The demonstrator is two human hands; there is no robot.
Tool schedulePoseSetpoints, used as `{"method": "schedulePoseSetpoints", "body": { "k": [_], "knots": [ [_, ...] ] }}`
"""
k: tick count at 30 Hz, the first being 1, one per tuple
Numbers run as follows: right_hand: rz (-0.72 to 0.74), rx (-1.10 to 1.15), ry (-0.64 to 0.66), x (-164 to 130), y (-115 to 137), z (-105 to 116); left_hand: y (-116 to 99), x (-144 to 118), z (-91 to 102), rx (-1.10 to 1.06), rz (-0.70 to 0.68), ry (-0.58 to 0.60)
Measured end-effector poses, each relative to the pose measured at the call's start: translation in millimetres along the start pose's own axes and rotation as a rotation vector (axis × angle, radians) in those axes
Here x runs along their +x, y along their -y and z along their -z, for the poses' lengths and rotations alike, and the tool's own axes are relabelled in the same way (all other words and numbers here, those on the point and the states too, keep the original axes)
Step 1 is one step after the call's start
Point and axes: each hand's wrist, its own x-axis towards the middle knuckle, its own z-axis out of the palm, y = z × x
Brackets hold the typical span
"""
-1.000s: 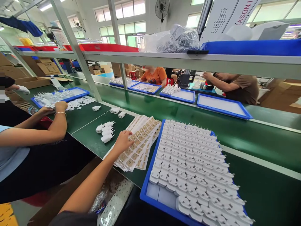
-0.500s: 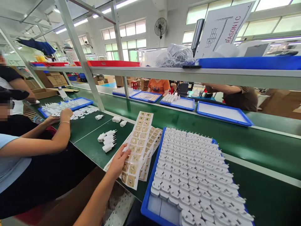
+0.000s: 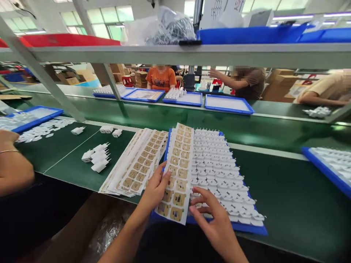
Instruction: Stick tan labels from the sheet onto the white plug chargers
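The label sheet point(image 3: 179, 171) is above the left part of the blue tray point(image 3: 248, 228), near the counter's point(image 3: 282, 204) near edge. The left hand point(image 3: 154, 185) has its grip on the sheet's left edge, thumb on the printed face; the right hand point(image 3: 214, 216) is unclenched, fingers spread just beside the right edge, and whether any fingertip touches the paper I cannot tell.

With only 1 side clearly pinched, the long strip could sag or twist, and its far end could catch on the metal pins of the white plugs point(image 3: 212, 164) below. A snag there might crease the paper, lift a label corner or tip a plug out of its row. Squeezing too hard with the left thumb could rumple the labels under it.

The right wrist passes over the tray's near rim, so a low forearm could nudge the tray, which sits close to the counter's near edge. To the left, the fanned pile of sheets point(image 3: 134, 164) reaches that edge too; a brush from the left forearm could slide the loose paper off.
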Motion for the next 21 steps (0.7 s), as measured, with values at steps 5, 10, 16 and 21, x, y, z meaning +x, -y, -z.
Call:
{"method": "schedulePoseSetpoints", "body": {
  "k": [5,10,16,21],
  "knots": [
    [-0.041,0.037,0.068,2.1,5.8,4.2,-7.8,-1.3,-9.2,-0.072,-0.026,-0.020],
    [-0.048,0.049,-0.009,9.3,-0.8,10.3,-21.0,-6.5,-23.9,-0.296,0.006,0.152],
    [0.007,-0.026,-0.075,20.3,-3.1,35.3,-22.2,-23.1,-30.5,-0.292,0.215,0.531],
    [0.127,-0.168,-0.145,12.6,-0.6,41.9,-15.2,-25.3,-43.6,-0.421,0.198,0.433]
  ]
}}
